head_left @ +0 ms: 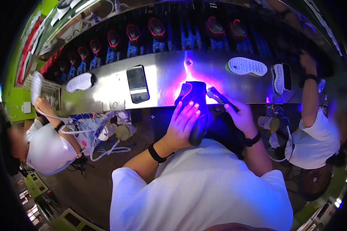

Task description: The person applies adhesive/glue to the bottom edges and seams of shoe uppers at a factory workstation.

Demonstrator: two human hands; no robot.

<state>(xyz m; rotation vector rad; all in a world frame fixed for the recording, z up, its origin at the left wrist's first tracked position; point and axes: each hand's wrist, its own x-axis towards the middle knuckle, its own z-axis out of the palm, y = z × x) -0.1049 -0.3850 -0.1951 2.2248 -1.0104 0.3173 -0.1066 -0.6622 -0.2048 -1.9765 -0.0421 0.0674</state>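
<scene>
A dark shoe upper [197,92] with a thin red line along its side stands at the front edge of the metal bench, under purple light. My left hand [184,125] lies over its near side, fingers pressed against it, with the black sole end [198,131] showing beside the palm. In my right hand [241,118] is a slim dark brush [219,96], gripped by its handle. Its head is just right of the shoe upper, close to the bench; whether it touches anything I cannot tell.
On the metal bench [162,77] lie a phone [137,84], a white sole [80,82] at left and another white sole [247,66] at right. Behind runs a rack of dark shoes [157,27] on blue holders. Co-workers sit left [52,146] and right [310,142].
</scene>
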